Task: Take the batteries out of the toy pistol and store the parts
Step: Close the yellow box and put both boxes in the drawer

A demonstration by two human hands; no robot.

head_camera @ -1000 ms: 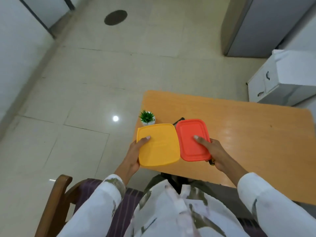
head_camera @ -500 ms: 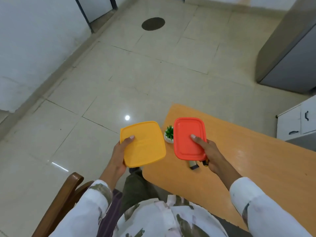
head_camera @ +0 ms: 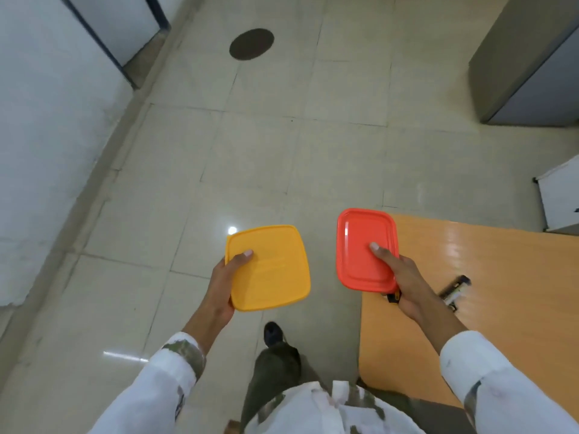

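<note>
Nothing legible here. Faint embossed marks on yellow square plastic lid, too blurred to read.

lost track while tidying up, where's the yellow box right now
Head view: the yellow box is held in the left hand over the floor, left of the red box, which the right hand holds at the table corner.
</note>
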